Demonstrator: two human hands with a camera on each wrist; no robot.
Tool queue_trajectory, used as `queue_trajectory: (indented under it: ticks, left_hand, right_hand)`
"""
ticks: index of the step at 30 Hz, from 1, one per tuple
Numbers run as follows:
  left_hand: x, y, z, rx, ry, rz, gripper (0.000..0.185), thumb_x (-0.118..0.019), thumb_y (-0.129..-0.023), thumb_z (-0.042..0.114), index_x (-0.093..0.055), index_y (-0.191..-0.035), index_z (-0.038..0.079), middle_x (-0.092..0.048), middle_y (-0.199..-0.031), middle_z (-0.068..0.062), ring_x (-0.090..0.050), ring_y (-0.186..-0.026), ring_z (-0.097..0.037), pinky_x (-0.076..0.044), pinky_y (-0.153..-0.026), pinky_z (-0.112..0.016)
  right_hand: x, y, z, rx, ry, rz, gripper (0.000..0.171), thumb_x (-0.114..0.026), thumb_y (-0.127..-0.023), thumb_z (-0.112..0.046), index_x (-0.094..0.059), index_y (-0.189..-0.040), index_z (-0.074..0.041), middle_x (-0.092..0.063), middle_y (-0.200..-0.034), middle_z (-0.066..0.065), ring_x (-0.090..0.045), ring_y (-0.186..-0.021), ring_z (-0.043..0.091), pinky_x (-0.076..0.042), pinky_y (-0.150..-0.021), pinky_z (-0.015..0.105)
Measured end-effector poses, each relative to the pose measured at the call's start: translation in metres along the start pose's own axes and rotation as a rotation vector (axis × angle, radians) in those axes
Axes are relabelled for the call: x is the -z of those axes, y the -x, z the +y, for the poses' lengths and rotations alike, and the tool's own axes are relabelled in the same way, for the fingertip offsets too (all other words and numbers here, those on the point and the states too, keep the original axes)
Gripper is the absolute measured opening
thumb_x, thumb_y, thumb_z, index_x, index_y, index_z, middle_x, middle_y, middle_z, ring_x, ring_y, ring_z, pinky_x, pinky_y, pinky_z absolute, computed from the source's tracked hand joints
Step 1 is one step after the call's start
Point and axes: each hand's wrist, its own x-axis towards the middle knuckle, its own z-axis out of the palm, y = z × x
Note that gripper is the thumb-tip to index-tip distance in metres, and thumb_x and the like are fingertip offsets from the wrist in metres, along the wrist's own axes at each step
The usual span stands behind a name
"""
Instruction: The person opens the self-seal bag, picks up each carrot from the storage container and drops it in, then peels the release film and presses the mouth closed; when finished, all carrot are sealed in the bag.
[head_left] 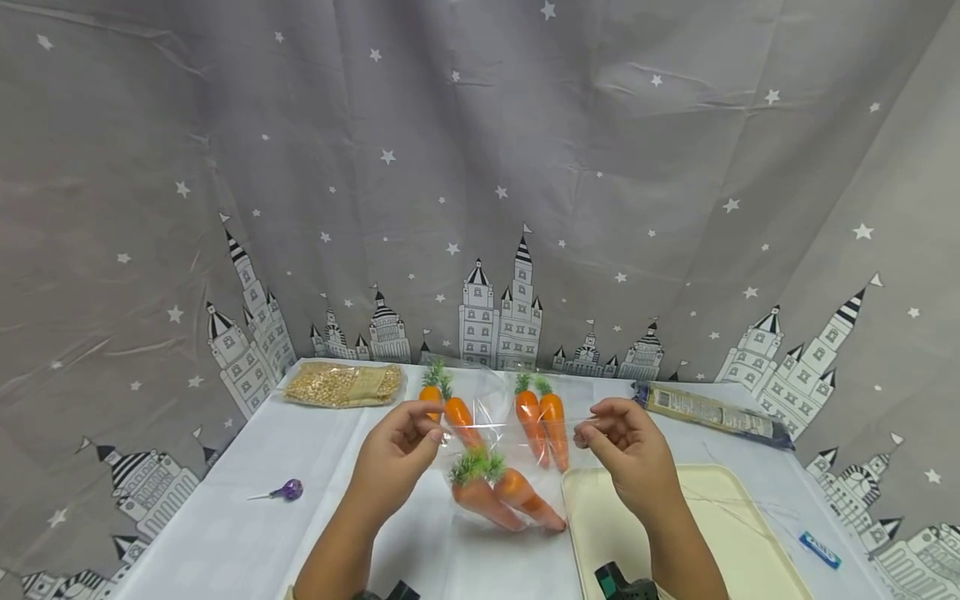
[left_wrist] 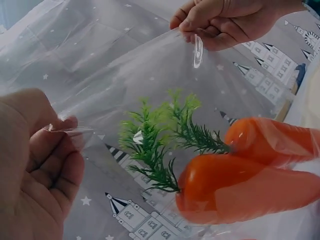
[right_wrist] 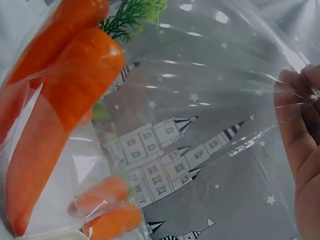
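Observation:
Two orange carrots with feathery green tops (left_wrist: 215, 190) lie inside a clear plastic bag (left_wrist: 135, 65) held up above the table. My left hand (head_left: 393, 458) pinches one upper corner of the bag between thumb and fingers. At the opposite corner, my right hand (head_left: 633, 458) pinches the film the same way, so the upper edge stretches between both hands. Behind the held bag, another carrot pair (head_left: 543, 421) and a third pair (head_left: 453, 408) rest on the table, also in clear bags. In the right wrist view, the held carrots (right_wrist: 75, 95) hang at the left.
A cream tray (head_left: 738, 500) sits at right under my right forearm, with thin pale strands across it. A packet of yellow kernels (head_left: 341, 385) and a long dark packet (head_left: 712, 412) lie at the back. A purple lollipop (head_left: 291, 490) is left; a small blue packet (head_left: 820, 551) is right.

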Motion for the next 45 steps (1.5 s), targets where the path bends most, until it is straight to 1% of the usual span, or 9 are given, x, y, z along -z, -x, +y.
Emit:
queue_trajectory:
  ticks: [6, 12, 17, 19, 26, 29, 32, 38, 45]
  left_hand:
    - [-0.005, 0.002, -0.001, 0.044, 0.100, -0.067, 0.023, -0.067, -0.101, 0.009, -0.070, -0.124, 0.006, -0.071, -0.109, -0.015, -0.069, -0.097, -0.014, -0.058, -0.086, -0.024]
    - [-0.012, 0.003, 0.001, 0.089, 0.071, -0.007, 0.015, -0.075, -0.098, 0.024, -0.077, -0.098, 0.009, -0.076, -0.100, -0.009, -0.072, -0.095, -0.013, -0.060, -0.084, -0.026]
    - [-0.012, 0.004, 0.002, 0.058, 0.049, 0.019, 0.017, -0.074, -0.097, 0.023, -0.077, -0.093, 0.008, -0.076, -0.094, -0.006, -0.070, -0.091, -0.013, -0.059, -0.081, -0.027]
    - [-0.012, 0.005, 0.002, 0.049, 0.039, 0.030, 0.017, -0.074, -0.098, 0.024, -0.077, -0.092, 0.009, -0.076, -0.091, -0.004, -0.069, -0.089, -0.013, -0.058, -0.078, -0.028]
    - [-0.013, 0.005, 0.007, 0.023, 0.042, 0.030, 0.014, -0.075, -0.097, 0.024, -0.077, -0.090, 0.012, -0.075, -0.090, 0.000, -0.069, -0.089, -0.013, -0.058, -0.081, -0.028]
    - [-0.014, 0.005, 0.010, -0.017, 0.036, 0.017, 0.012, -0.075, -0.097, 0.023, -0.078, -0.090, 0.014, -0.076, -0.091, 0.001, -0.070, -0.089, -0.013, -0.059, -0.080, -0.028]
    - [-0.014, 0.006, 0.012, -0.068, 0.028, -0.012, 0.010, -0.075, -0.097, 0.022, -0.078, -0.091, 0.015, -0.076, -0.092, 0.002, -0.068, -0.087, -0.012, -0.058, -0.078, -0.028]
    - [-0.014, 0.007, 0.015, -0.145, -0.008, -0.058, 0.007, -0.074, -0.097, 0.019, -0.078, -0.092, 0.015, -0.075, -0.093, 0.000, -0.066, -0.086, -0.010, -0.057, -0.077, -0.028]
    - [-0.013, 0.009, 0.018, -0.184, -0.024, -0.086, 0.007, -0.073, -0.097, 0.018, -0.078, -0.094, 0.021, -0.075, -0.092, 0.008, -0.068, -0.088, -0.011, -0.058, -0.082, -0.030]
  right_hand:
    - [-0.004, 0.001, -0.002, 0.038, -0.015, 0.000, 0.022, -0.069, -0.097, 0.005, -0.060, -0.117, -0.001, -0.072, -0.098, 0.002, -0.072, -0.087, 0.013, -0.060, -0.076, 0.023]
    - [-0.006, 0.002, -0.003, 0.038, -0.013, -0.024, 0.025, -0.069, -0.095, 0.008, -0.060, -0.118, 0.002, -0.069, -0.103, 0.010, -0.071, -0.092, 0.009, -0.060, -0.076, 0.022]
    - [-0.008, 0.002, -0.009, 0.062, 0.014, -0.049, 0.031, -0.072, -0.092, 0.009, -0.062, -0.120, -0.001, -0.068, -0.113, 0.013, -0.070, -0.104, 0.010, -0.059, -0.090, 0.021]
    - [-0.009, 0.001, -0.016, 0.090, 0.086, -0.057, 0.033, -0.076, -0.091, 0.005, -0.064, -0.120, -0.004, -0.070, -0.117, 0.009, -0.070, -0.108, 0.013, -0.058, -0.095, 0.023]
    - [-0.023, -0.007, -0.050, 0.323, 0.597, -0.129, 0.043, -0.086, -0.087, -0.020, -0.069, -0.126, -0.012, -0.072, -0.124, -0.002, -0.067, -0.119, 0.019, -0.058, -0.102, 0.042]
    - [-0.034, -0.013, -0.066, 0.360, 0.648, -0.233, 0.043, -0.085, -0.089, -0.027, -0.071, -0.126, -0.012, -0.072, -0.124, -0.001, -0.065, -0.122, 0.019, -0.056, -0.104, 0.044]
    - [-0.046, -0.018, -0.081, 0.312, 0.660, -0.359, 0.041, -0.082, -0.092, -0.033, -0.072, -0.126, -0.015, -0.072, -0.124, -0.003, -0.065, -0.121, 0.016, -0.057, -0.102, 0.042]
    - [-0.069, -0.029, -0.096, 0.177, 0.622, -0.586, 0.029, -0.077, -0.096, -0.034, -0.074, -0.120, -0.018, -0.076, -0.112, -0.008, -0.069, -0.105, 0.008, -0.060, -0.093, 0.035]
    - [-0.080, -0.035, -0.097, 0.151, 0.646, -0.614, 0.008, -0.079, -0.094, -0.026, -0.076, -0.093, -0.018, -0.065, -0.075, -0.016, -0.054, -0.065, 0.003, -0.049, -0.061, 0.021]
